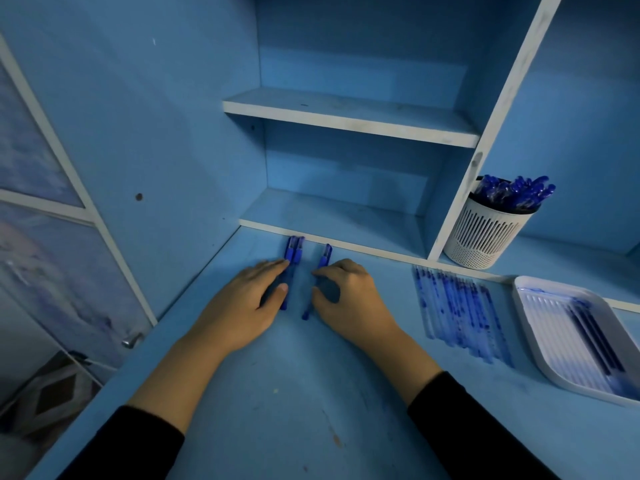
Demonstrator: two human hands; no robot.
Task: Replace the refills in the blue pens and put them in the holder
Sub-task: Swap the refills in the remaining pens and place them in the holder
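Study desk (pixel 311 393) (built-in shelves (pixel 349 123), pen holder (pixel 485 233))

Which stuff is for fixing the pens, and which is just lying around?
For the job: pen pair, single pen, refills, tray, holder.
Just there: shelf, handle.

Blue desk top (pixel 311 393), scuffed and marked toward the near edge. Far centre: pair of blue pens (pixel 293 251) lay side by side, touching, tips pointing near. Just right of them, a single pen (pixel 326 255), parallel, apart from the pair. Right of centre: row of refills (pixel 460 313) laid close together. Near right: white tray (pixel 533 327) holding more refills. Far right, beyond a white edge strip: white slotted holder (pixel 485 233) stood upright, full of blue pens.
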